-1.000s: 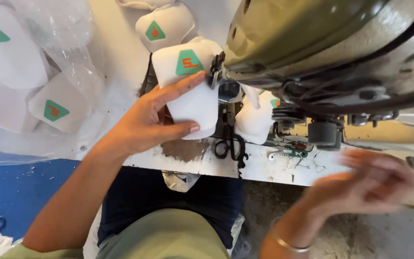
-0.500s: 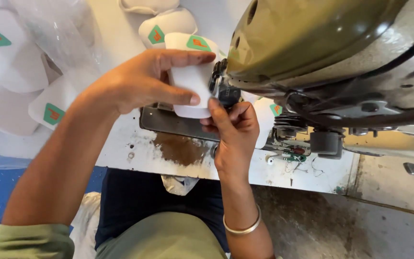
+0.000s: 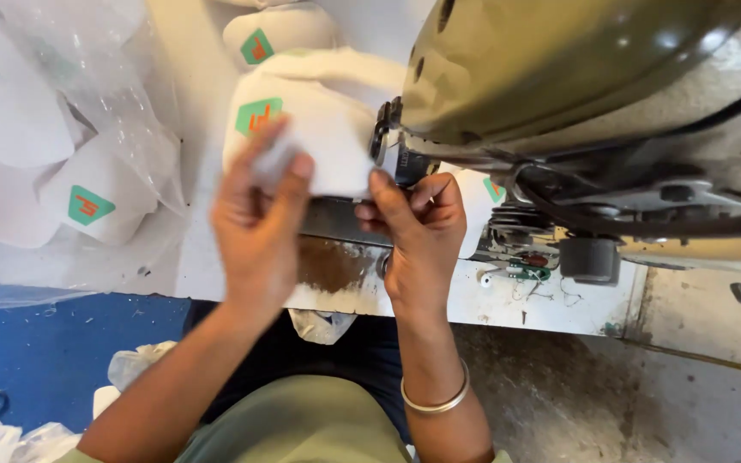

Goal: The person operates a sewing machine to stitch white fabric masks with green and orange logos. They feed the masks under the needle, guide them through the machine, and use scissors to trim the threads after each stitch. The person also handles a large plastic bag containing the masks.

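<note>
The left hand (image 3: 259,210), fingers spread, presses the white fabric piece with a green triangular patch (image 3: 302,141) flat at centre frame, while the right hand (image 3: 413,227) pinches its edge beside the olive-green sewing machine (image 3: 559,77); the piece is best held taut.

White worktable (image 3: 508,300), scuffed, brown worn patch (image 3: 332,261) at its near edge. Olive sewing machine (image 3: 559,77) sits at 1 o'clock. White fabric pieces with green triangular patches (image 3: 87,201) lie at 9 to 10 o'clock under clear plastic sheet (image 3: 130,120); another piece (image 3: 276,34) at 12 o'clock. Thread scraps (image 3: 542,287) at 3 o'clock.
</note>
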